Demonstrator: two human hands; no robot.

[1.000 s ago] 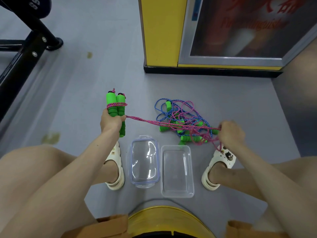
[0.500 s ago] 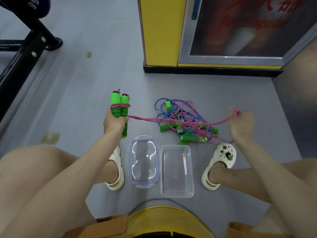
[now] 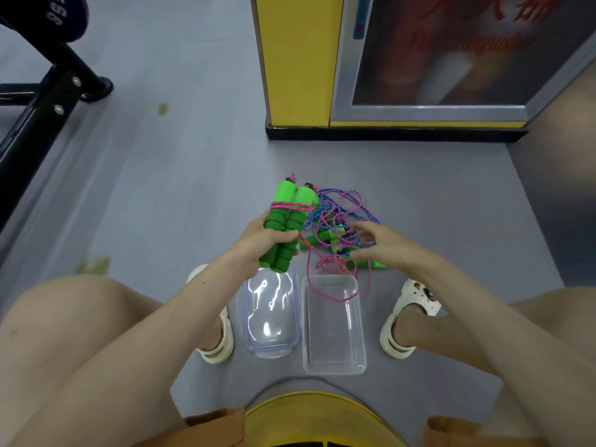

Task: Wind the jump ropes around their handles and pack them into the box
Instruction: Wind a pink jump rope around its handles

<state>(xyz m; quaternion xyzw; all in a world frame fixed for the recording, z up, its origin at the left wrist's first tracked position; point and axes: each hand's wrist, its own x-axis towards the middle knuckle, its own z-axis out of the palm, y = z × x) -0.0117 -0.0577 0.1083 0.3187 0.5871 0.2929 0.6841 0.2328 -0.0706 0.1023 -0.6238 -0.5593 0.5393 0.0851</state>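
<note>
My left hand (image 3: 256,241) grips two green foam handles (image 3: 288,225) held side by side and upright, with a pink jump rope wound a few turns round their upper part. The slack pink rope (image 3: 309,272) drops from the handles and loops over the far rim of the clear box (image 3: 362,337). My right hand (image 3: 383,246) hovers with fingers spread over the tangled pile of blue and pink ropes and green handles (image 3: 338,217) on the floor. I see nothing gripped in it. The box's clear lid (image 3: 274,317) lies left of the box.
My feet in white clogs (image 3: 409,304) flank the box and lid. A yellow pillar with a black base (image 3: 296,59) stands ahead. A black metal frame (image 3: 38,108) runs along the left. A yellow round seat (image 3: 316,417) is below me.
My right hand let go of the taut pink rope and came left and down over the pile. My left hand carried the handles to the right, and the rope now hangs slack.
</note>
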